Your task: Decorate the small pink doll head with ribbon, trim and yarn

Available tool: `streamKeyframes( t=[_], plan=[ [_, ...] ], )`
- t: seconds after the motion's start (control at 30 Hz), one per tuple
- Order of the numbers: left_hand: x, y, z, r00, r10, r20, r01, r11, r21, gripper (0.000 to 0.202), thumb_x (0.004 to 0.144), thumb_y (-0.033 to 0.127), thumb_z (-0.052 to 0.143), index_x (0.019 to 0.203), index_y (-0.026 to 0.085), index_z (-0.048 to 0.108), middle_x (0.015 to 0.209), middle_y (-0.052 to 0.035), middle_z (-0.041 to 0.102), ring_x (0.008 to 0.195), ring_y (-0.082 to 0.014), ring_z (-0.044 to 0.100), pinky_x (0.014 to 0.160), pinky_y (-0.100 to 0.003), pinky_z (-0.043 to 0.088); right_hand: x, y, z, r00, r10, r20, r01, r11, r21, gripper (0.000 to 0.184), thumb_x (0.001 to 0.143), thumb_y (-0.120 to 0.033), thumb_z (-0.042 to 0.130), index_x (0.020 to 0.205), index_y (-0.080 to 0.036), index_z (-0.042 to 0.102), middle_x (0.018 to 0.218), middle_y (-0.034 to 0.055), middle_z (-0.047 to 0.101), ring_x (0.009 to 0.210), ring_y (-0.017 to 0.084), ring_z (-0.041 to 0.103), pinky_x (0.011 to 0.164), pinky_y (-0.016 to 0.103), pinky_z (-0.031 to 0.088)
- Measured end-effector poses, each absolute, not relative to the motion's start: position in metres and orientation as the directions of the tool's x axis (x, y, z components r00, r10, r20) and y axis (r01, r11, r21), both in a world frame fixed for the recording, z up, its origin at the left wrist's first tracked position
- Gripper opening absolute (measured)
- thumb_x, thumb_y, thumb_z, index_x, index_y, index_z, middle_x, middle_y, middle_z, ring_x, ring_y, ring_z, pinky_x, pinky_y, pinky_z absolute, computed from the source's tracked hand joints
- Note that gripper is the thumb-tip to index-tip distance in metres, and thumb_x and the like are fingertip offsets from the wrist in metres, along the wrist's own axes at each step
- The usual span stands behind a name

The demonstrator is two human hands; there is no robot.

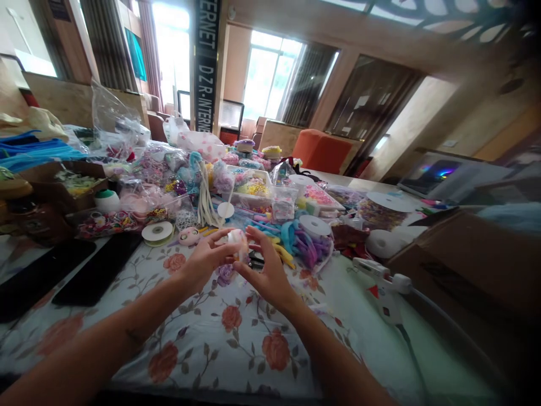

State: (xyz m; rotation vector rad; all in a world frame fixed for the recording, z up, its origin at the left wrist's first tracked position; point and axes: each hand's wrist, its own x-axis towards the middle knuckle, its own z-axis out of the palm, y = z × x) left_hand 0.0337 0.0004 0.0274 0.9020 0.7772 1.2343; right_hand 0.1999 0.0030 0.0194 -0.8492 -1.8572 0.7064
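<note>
My left hand [205,260] and my right hand [265,270] meet above the floral tablecloth [236,332] in the middle of the view. Both pinch a small pale, whitish-pink craft piece [237,239] between their fingertips. The piece is blurred and I cannot make out its shape. Just behind the hands lie a pink plush face [189,235] and a bag of blue, purple and yellow hair ties [304,245].
A white glue gun [382,285] with its cord lies at the right, beside a brown cardboard box [469,270]. Ribbon spools [157,232], bags and trays of colourful beads crowd the far table. Two dark flat objects [95,270] lie at the left.
</note>
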Motion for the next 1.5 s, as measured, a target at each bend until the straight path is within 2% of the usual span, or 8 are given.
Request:
streamKeyframes(
  t=[0.17,0.27,0.37,0.5,0.63,0.8,1.23,1.5],
  plan=[
    [0.042,0.012,0.021,0.114,0.993,0.009,-0.474,0.047,0.879,0.052,0.069,0.033,0.08,0.115,0.017,0.062,0.086,-0.0048,0.07,0.072,-0.0159,0.064,0.073,-0.029,0.05,0.194,0.01,-0.011,-0.155,0.958,0.241,-0.112,0.225,-0.968,0.067,0.07,-0.046,0.079,0.123,-0.025,0.045,0.106,0.0058,0.061,0.092,0.021,0.064,0.077,0.033,0.053],
    [0.041,0.014,0.011,0.075,0.996,0.041,-0.416,-0.006,0.909,0.054,0.07,0.033,0.08,0.119,0.019,0.06,0.088,-0.0038,0.07,0.077,-0.0168,0.064,0.073,-0.028,0.049,0.193,0.005,-0.011,-0.223,0.974,0.034,-0.234,-0.02,-0.972,0.058,0.067,-0.045,0.082,0.107,-0.023,0.046,0.079,-0.0019,0.061,0.07,0.017,0.062,0.064,0.028,0.047],
    [0.041,0.01,0.004,0.084,0.995,0.056,-0.373,-0.02,0.928,0.053,0.071,0.033,0.079,0.119,0.021,0.059,0.089,-0.0037,0.07,0.079,-0.0178,0.064,0.071,-0.027,0.048,0.191,-0.001,-0.003,-0.27,0.962,-0.051,-0.275,-0.127,-0.953,0.051,0.065,-0.041,0.084,0.093,-0.023,0.046,0.068,-0.0056,0.057,0.061,0.013,0.054,0.058,0.024,0.04],
    [0.04,0.004,0.0,0.103,0.994,0.025,-0.381,0.016,0.925,0.048,0.073,0.032,0.078,0.116,0.022,0.06,0.092,-0.0034,0.068,0.079,-0.017,0.064,0.07,-0.027,0.049,0.189,-0.005,0.001,-0.22,0.976,0.001,-0.287,-0.064,-0.956,0.045,0.062,-0.038,0.086,0.079,-0.021,0.048,0.06,-0.0088,0.048,0.053,0.008,0.041,0.053,0.021,0.032],
    [0.042,0.0,-0.001,0.086,0.996,-0.023,-0.39,0.055,0.919,0.045,0.07,0.033,0.079,0.11,0.02,0.063,0.098,-0.0045,0.067,0.082,-0.0178,0.064,0.073,-0.029,0.052,0.192,-0.003,-0.001,-0.221,0.975,0.021,-0.235,-0.033,-0.971,0.04,0.064,-0.042,0.084,0.072,-0.02,0.052,0.061,-0.0056,0.051,0.055,0.009,0.042,0.053,0.022,0.032],
    [0.042,0.0,-0.006,0.133,0.991,-0.03,-0.396,0.081,0.915,0.049,0.075,0.035,0.076,0.119,0.024,0.056,0.091,-0.0013,0.067,0.076,-0.0148,0.064,0.073,-0.029,0.051,0.197,-0.001,-0.002,-0.217,0.976,0.016,-0.192,-0.027,-0.981,0.036,0.067,-0.043,0.082,0.074,-0.019,0.055,0.057,-0.006,0.05,0.05,0.008,0.036,0.047,0.021,0.025],
    [0.045,-0.002,-0.002,0.134,0.99,-0.053,-0.407,0.104,0.908,0.046,0.07,0.033,0.079,0.111,0.022,0.06,0.091,-0.0031,0.068,0.08,-0.017,0.064,0.074,-0.03,0.051,0.2,0.002,-0.005,-0.183,0.982,0.055,-0.124,0.032,-0.992,0.036,0.07,-0.049,0.078,0.071,-0.019,0.057,0.055,-0.0053,0.051,0.046,0.007,0.032,0.043,0.021,0.022],
    [0.043,-0.001,-0.004,0.109,0.992,-0.055,-0.379,0.093,0.921,0.042,0.073,0.032,0.076,0.109,0.022,0.057,0.085,-0.0006,0.067,0.07,-0.0135,0.062,0.067,-0.026,0.048,0.199,0.0,-0.004,-0.179,0.979,0.093,-0.154,0.066,-0.986,0.036,0.071,-0.048,0.077,0.07,-0.019,0.055,0.054,-0.0064,0.048,0.045,0.006,0.031,0.043,0.021,0.022]
  ],
)
